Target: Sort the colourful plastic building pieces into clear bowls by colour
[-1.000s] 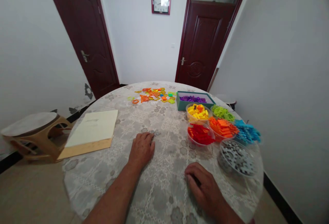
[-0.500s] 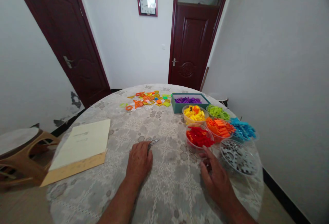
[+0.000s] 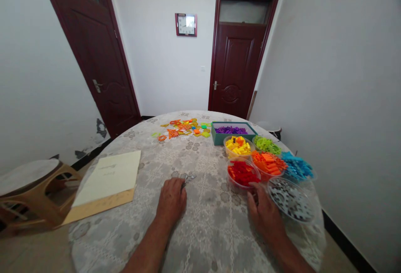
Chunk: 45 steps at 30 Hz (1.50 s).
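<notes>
My left hand [image 3: 171,200] rests on the tablecloth with its fingers curled down. A small grey plastic piece [image 3: 190,178] sticks out beyond its fingertips, gripped at its near end. On the right, my right hand [image 3: 265,208] is at the near rim of a clear bowl of red plastic pieces [image 3: 242,173]. Its thumb stands apart from the forefinger, and nothing shows between them. Just right of this hand is a clear bowl of grey gear-like pieces [image 3: 291,200].
Behind are bowls of orange [image 3: 268,163], yellow [image 3: 238,145], green [image 3: 266,144] and blue pieces [image 3: 297,166], and a green box [image 3: 219,140] of purple pieces. Mixed coloured pieces [image 3: 184,129] lie at the far side. A sheet of paper [image 3: 108,177] lies left, near a stool [image 3: 31,177].
The camera view has tilted up a little. My right hand has drawn its fingers in against the near side of the red pieces' bowl. My left hand stays in place with the grey piece.
</notes>
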{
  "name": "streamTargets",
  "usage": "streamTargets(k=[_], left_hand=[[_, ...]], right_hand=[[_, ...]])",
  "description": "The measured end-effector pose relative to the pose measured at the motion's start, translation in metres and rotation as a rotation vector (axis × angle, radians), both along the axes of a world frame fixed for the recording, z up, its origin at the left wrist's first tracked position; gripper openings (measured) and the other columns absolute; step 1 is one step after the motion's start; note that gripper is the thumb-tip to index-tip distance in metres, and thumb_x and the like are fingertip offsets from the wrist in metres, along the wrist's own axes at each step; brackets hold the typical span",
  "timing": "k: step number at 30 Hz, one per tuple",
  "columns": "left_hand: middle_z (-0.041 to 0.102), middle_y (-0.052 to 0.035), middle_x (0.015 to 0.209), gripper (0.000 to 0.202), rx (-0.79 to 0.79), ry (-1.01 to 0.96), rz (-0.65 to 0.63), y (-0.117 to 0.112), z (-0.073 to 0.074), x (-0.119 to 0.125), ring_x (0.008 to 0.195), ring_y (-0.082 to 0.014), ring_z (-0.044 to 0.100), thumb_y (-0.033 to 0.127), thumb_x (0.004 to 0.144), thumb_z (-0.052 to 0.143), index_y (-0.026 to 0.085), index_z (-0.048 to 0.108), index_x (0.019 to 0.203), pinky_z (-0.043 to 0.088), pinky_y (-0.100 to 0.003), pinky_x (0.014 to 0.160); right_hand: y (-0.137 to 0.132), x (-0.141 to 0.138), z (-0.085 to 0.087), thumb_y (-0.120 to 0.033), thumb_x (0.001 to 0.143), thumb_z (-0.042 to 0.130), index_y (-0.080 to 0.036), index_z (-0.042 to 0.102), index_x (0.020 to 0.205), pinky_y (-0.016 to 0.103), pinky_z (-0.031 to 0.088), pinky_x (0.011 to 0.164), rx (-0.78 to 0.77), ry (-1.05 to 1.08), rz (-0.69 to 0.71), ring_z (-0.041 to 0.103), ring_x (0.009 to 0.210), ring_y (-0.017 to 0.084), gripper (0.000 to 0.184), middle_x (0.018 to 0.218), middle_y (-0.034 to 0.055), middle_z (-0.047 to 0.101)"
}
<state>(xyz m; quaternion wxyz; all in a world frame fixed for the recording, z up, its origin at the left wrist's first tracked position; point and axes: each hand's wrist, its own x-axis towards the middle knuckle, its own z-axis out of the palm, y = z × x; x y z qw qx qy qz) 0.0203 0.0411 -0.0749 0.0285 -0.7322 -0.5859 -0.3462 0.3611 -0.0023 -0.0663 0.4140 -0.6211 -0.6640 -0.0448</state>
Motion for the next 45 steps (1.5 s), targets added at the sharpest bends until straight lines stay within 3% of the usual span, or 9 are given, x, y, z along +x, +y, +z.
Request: streamTargets(k=[5,10,21,29,33,36,39,42,45], left_hand=[[0.069,-0.0099,0.104,0.020,-0.013,0.034,-0.002,-0.001,0.002,0.001,0.102,-0.0290,0.060,0.014,0.090,0.055,0.022,0.066,0.104,0.050,-0.046,0.095],[0.069,-0.0092,0.104,0.021,-0.005,0.048,-0.010,0.000,0.000,0.001,0.101,-0.0285,0.060,0.013,0.089,0.055,0.023,0.066,0.104,0.050,-0.046,0.095],[0.070,-0.0108,0.106,0.020,-0.018,0.038,-0.002,0.001,0.001,0.002,0.103,-0.0298,0.061,0.017,0.090,0.056,0.022,0.068,0.105,0.050,-0.047,0.098],[0.072,-0.0116,0.117,0.027,-0.003,-0.286,-0.007,0.003,0.002,0.004,0.116,-0.0293,0.063,0.024,0.093,0.055,0.021,0.069,0.116,0.048,-0.050,0.110],[0.072,-0.0125,0.126,0.037,-0.023,-0.414,0.053,0.005,0.009,-0.002,0.121,-0.0259,0.065,0.038,0.104,0.045,0.019,0.068,0.126,0.049,-0.046,0.111],[0.072,-0.0120,0.132,0.048,-0.095,-0.762,0.055,0.007,0.013,-0.010,0.125,-0.0269,0.065,0.051,0.104,0.042,0.019,0.071,0.125,0.049,-0.046,0.111],[0.075,-0.0129,0.128,0.063,-0.147,-1.130,0.043,0.013,0.015,-0.018,0.122,-0.0289,0.069,0.065,0.102,0.037,0.017,0.073,0.123,0.051,-0.047,0.108],[0.077,-0.0159,0.124,0.075,-0.171,-1.470,0.011,0.018,0.015,-0.021,0.118,-0.0295,0.071,0.074,0.098,0.036,0.014,0.072,0.124,0.053,-0.048,0.105],[0.075,-0.0154,0.128,0.072,-0.169,-1.517,-0.019,0.019,0.014,-0.021,0.122,-0.0289,0.070,0.074,0.098,0.040,0.015,0.072,0.124,0.053,-0.046,0.105]], right_hand=[[0.005,0.002,0.006,-0.037,0.104,0.042,-0.018,0.066,0.121,0.039,0.058,0.086,-0.070,-0.067,0.060,0.075,0.096,0.027,0.035,0.113,0.0145,0.077],[0.005,-0.001,0.003,-0.039,0.106,0.039,-0.020,0.068,0.122,0.034,0.053,0.065,-0.120,-0.200,-0.025,0.075,0.075,0.026,0.039,0.098,0.0105,0.080],[0.000,-0.007,0.017,-0.043,0.110,0.035,-0.019,0.071,0.108,0.030,0.043,0.061,-0.099,-0.227,-0.005,0.072,0.069,0.023,0.043,0.086,0.0085,0.078],[-0.021,-0.040,0.046,-0.039,0.108,0.041,-0.022,0.070,0.106,0.028,0.047,0.062,-0.071,-0.207,0.211,0.073,0.068,0.020,0.033,0.084,0.0055,0.077],[-0.017,-0.081,0.077,-0.040,0.105,0.048,-0.023,0.067,0.104,0.026,0.050,0.067,-0.225,0.047,0.404,0.073,0.072,0.018,0.026,0.084,0.0039,0.077],[0.002,-0.114,0.088,-0.046,0.104,0.051,-0.022,0.064,0.105,0.025,0.051,0.060,-0.466,0.476,0.558,0.071,0.065,0.017,0.028,0.079,0.0012,0.074],[0.033,-0.140,0.081,-0.044,0.098,0.061,-0.020,0.061,0.100,0.020,0.046,0.046,-0.737,0.944,0.637,0.066,0.053,0.014,0.024,0.071,-0.0015,0.070],[0.066,-0.153,0.064,-0.028,0.097,0.063,-0.018,0.060,0.092,0.016,0.040,0.040,-1.010,1.350,0.590,0.060,0.044,0.010,0.012,0.063,-0.0030,0.066],[0.087,-0.156,0.049,-0.021,0.102,0.053,-0.016,0.059,0.088,0.015,0.041,0.038,-1.169,1.534,0.524,0.056,0.039,0.009,0.016,0.057,-0.0023,0.062]])
